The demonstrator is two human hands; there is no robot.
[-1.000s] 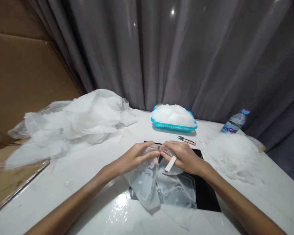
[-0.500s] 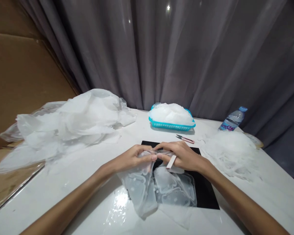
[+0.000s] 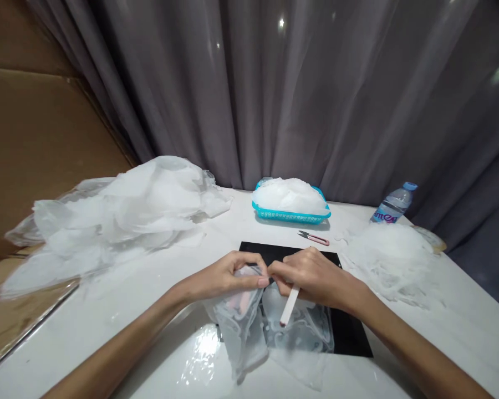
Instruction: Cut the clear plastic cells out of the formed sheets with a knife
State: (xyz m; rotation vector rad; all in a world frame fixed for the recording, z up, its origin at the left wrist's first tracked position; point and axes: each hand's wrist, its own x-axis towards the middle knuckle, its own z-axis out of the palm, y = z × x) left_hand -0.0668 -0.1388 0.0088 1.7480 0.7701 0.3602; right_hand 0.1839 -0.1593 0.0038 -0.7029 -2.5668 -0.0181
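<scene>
Curtain cloth, grey and pleated [image 3: 316, 111], hung behind our glossy white desk [image 3: 170, 343]. One black rectangular board [image 3: 351, 332] lay beneath our two hands. Our left hand [image 3: 222, 277] pinched one translucent, patterned film piece [image 3: 235, 338], its long axis running towards us, directly below that grip; our right hand [image 3: 311, 274], farther from it, held one flat white stick [image 3: 290, 306]. Whether it also pinched film, we couldn't tell.
</scene>
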